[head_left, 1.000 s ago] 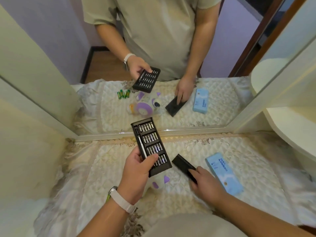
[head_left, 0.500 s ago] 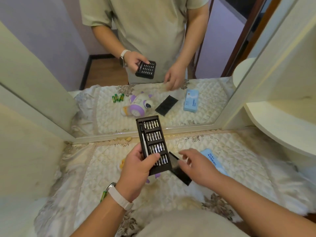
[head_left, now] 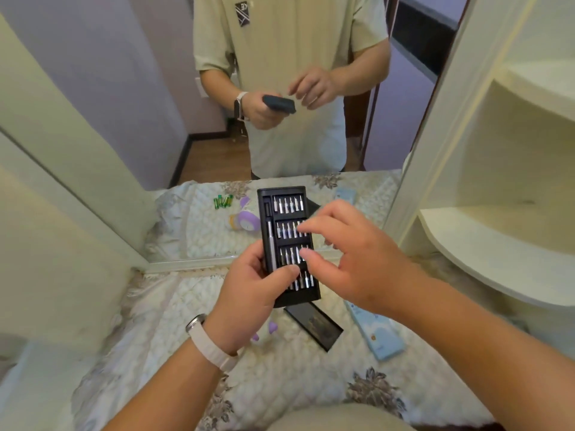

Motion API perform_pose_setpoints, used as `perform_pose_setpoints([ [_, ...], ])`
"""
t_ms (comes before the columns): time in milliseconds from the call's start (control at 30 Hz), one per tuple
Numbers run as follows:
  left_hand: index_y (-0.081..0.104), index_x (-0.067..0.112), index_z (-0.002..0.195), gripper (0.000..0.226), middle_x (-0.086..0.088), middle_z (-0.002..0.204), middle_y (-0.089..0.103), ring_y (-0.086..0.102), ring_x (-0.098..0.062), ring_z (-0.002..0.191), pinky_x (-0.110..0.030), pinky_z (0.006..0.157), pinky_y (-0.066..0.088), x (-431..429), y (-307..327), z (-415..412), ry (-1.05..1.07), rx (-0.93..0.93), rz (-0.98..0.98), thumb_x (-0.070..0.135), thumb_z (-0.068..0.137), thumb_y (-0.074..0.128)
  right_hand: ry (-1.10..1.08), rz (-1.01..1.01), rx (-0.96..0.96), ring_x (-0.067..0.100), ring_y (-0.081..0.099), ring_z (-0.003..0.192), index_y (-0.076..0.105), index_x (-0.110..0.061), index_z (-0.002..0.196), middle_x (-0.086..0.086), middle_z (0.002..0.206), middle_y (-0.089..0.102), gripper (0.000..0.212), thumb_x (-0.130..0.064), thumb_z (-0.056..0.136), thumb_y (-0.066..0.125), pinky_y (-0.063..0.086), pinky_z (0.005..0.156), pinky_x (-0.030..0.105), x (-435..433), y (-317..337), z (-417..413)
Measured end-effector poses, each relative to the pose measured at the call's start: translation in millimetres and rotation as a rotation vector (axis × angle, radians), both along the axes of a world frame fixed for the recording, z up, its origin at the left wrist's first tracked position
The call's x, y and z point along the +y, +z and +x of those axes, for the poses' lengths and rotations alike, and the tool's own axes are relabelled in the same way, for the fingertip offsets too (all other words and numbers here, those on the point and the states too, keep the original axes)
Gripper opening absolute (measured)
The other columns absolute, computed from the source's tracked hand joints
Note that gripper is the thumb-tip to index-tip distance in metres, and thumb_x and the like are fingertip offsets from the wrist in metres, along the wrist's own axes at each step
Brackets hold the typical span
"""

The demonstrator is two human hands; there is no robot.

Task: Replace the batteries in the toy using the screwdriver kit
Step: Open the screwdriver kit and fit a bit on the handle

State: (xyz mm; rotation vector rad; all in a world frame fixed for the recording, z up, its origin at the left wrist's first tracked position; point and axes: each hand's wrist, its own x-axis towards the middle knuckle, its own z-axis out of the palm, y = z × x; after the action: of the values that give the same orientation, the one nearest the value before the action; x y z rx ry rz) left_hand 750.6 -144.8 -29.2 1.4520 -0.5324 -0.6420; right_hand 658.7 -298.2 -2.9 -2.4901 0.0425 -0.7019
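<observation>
My left hand (head_left: 252, 293) grips the black screwdriver kit tray (head_left: 287, 213), held upright above the quilted table; my thumb lies across its lower rows of silver bits. The silver driver handle (head_left: 271, 247) sits in the tray's left slot. My right hand (head_left: 351, 259) hovers over the tray's right side with fingers spread and lightly bent, fingertips at the middle rows of bits, holding nothing. The kit's black sleeve (head_left: 314, 325) lies on the quilt below the tray. The purple toy (head_left: 270, 329) is mostly hidden under my left hand; only its small ears show.
A light blue box (head_left: 378, 334) lies on the quilt at the right. A mirror (head_left: 140, 119) stands behind the table and reflects green batteries (head_left: 222, 201), the toy and a person. Cream shelves (head_left: 497, 244) rise on the right.
My right hand left the black sleeve on the quilt and rose to the tray's bits. My left hand lifted the tray higher and turned it more upright.
</observation>
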Motion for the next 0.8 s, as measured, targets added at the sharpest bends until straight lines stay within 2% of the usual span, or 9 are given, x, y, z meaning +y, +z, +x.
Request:
perform_pose_setpoints([
  [133,0.073,0.025,0.105,0.032,-0.017,0.102,0.073,0.071,-0.026,0.091,-0.039,0.078,0.061,-5,15,-15,-0.047,-0.048,-0.044,0.007,0.081,0.065,-0.019,-0.014,-0.051,0.009,0.046,0.073,0.064,-0.015,0.112,-0.003,0.096,0.049,0.032,-0.034,0.087,0.055,0.051,0.062,0.032,-2,7,-7],
  [267,0.074,0.032,0.101,0.033,-0.006,0.095,0.075,0.071,-0.022,0.088,-0.034,0.074,0.059,-10,25,-24,-0.060,-0.088,-0.056,0.007,0.080,0.066,0.004,0.004,-0.081,0.011,0.048,0.072,0.064,-0.012,0.115,-0.002,0.095,0.049,0.032,-0.028,0.088,0.059,0.049,0.063,0.030,-9,13,-17],
  [400,0.072,0.026,0.104,0.034,-0.002,0.093,0.076,0.072,-0.018,0.086,-0.033,0.071,0.059,-16,33,-33,-0.051,-0.121,-0.060,0.004,0.078,0.067,0.002,-0.033,-0.136,0.015,0.053,0.071,0.066,-0.008,0.115,0.001,0.095,0.055,0.032,-0.025,0.090,0.057,0.047,0.063,0.027,-17,19,-29],
  [567,0.069,0.023,0.109,0.036,-0.001,0.095,0.076,0.073,-0.021,0.090,-0.042,0.077,0.062,-25,41,-49,-0.076,-0.176,-0.036,0.005,0.078,0.068,0.010,-0.015,-0.207,0.014,0.056,0.074,0.070,-0.006,0.109,0.003,0.091,0.060,0.024,-0.017,0.090,0.059,0.050,0.063,0.031,-30,26,-42],
  [633,0.068,0.022,0.110,0.036,0.000,0.095,0.076,0.073,-0.020,0.091,-0.042,0.078,0.062,-29,44,-55,-0.083,-0.189,-0.026,0.006,0.078,0.068,0.015,-0.022,-0.211,0.015,0.057,0.073,0.071,-0.007,0.106,0.002,0.090,0.061,0.022,-0.017,0.090,0.060,0.051,0.060,0.034,-36,30,-48],
  [800,0.067,0.019,0.110,0.035,0.001,0.092,0.076,0.073,-0.017,0.086,-0.039,0.078,0.062,-41,45,-69,-0.105,-0.210,-0.006,0.006,0.077,0.068,0.007,-0.064,-0.166,0.003,0.053,0.073,0.073,-0.013,0.101,-0.007,0.089,0.060,0.021,-0.023,0.088,0.060,0.053,0.061,0.034,-52,36,-63],
])
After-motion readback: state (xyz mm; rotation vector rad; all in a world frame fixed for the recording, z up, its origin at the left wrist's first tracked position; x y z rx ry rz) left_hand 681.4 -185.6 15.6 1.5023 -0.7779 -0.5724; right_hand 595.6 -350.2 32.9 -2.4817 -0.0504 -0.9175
